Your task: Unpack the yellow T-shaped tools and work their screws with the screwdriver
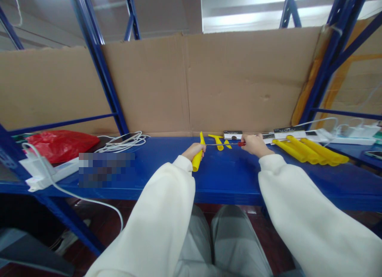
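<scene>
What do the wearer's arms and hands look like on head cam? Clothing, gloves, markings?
Left sleeve and right sleeve: long, loose, off-white, no print visible, narrowing to snug cuffs at the wrists. Left hand and right hand: no gloves. A small dark spot shows on the right hand; too small to identify.

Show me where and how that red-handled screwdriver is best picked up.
Probably by the handle, coming from the right. The red-handled screwdriver lies roughly level, its thin metal shaft pointing left toward the yellow tapered tube in the left hand. The thicker handle should give a surer grip; the right hand holds it there.
</scene>
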Demonstrator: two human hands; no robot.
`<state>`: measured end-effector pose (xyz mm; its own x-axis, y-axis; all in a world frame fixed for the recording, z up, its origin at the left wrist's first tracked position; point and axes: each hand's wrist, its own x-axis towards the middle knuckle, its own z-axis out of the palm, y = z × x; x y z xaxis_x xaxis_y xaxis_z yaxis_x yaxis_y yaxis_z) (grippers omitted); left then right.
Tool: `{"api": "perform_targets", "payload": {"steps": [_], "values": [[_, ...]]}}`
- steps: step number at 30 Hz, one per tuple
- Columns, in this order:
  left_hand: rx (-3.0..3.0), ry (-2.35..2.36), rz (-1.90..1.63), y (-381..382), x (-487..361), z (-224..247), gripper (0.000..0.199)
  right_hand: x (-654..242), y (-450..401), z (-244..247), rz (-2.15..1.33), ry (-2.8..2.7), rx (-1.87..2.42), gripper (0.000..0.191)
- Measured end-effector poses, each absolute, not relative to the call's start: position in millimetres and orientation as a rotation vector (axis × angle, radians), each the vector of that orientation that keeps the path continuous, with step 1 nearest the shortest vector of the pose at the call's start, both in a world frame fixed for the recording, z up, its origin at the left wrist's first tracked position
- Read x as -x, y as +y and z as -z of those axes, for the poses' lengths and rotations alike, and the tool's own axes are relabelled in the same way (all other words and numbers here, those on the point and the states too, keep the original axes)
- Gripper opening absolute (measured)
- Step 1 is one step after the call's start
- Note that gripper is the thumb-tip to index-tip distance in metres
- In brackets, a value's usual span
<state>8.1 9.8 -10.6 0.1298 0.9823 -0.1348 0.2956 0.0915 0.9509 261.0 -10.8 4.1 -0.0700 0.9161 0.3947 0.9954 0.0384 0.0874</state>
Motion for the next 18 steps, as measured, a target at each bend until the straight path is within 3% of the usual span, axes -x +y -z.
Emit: {"api": "perform_targets", "payload": {"steps": [18], "values": [[-1.406,1.339,-0.856,8.2,-8.6,9.8,0.013,-255.4,-15.5,-6.2,0.574,-2.004,2.025,0.024]]}}
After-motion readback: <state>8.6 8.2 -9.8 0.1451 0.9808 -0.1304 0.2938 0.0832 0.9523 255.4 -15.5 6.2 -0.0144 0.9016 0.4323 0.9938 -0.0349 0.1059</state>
